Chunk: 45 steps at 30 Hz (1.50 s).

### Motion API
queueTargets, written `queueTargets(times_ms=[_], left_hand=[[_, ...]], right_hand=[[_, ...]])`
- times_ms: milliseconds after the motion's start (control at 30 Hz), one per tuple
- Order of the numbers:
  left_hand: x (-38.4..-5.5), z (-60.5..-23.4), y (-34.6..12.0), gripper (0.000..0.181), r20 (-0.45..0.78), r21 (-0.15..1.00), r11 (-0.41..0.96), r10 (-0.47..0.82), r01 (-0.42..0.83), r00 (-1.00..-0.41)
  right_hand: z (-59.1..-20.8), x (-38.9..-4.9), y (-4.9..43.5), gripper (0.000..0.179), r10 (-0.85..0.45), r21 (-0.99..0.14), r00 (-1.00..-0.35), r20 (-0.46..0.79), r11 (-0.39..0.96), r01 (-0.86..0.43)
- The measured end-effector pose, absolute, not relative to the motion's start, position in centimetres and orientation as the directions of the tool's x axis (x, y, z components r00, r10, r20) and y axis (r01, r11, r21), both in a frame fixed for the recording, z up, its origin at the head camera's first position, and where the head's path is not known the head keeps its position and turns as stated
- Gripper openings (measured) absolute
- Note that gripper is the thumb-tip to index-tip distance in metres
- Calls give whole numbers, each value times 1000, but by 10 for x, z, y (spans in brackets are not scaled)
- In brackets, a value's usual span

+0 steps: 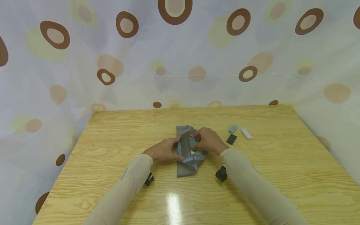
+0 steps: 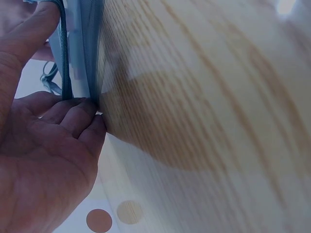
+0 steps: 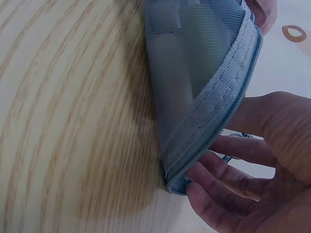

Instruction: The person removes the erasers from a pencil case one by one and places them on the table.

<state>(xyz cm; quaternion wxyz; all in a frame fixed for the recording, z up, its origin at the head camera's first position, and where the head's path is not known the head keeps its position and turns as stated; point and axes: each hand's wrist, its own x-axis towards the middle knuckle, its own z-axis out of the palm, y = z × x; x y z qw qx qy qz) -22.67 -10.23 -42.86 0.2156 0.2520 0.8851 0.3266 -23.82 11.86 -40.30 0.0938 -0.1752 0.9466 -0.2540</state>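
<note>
Pouch of grey mesh lies on the wooden table with its mouth unzipped, and we find both hands upon it. The left hand has its grip on the pouch's left side, with the thumb at the zipper edge. The right hand is at the pouch's mouth, from its right side; we cannot tell whether this grip holds something. To the right of the pouch lie a blue block, a black block and a white block. We judge the pouch light, soft and easily folding, so the firmer zipper edge seems the better place to take hold.
</note>
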Motion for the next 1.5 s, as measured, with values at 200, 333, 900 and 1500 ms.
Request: queueTargets(times_ms=[200,333,900,1500], left_hand=[[-226,-428,-102,100,-210,677,663,590,319,-780],[-225,-428,-102,100,-208,678,662,590,319,-780],[-226,-430,-102,102,-212,681,662,588,313,-781],[-226,-429,-101,100,-197,669,665,589,332,-784]], right_hand=[[-401,-237,118,46,-373,-509,-923,-98,816,-275],[-401,-236,117,46,-366,-507,-925,-101,819,-269],[-385,-231,126,43,-415,-541,-909,-48,775,-325],[-373,-232,189,51,-345,-558,-938,-29,784,-271]])
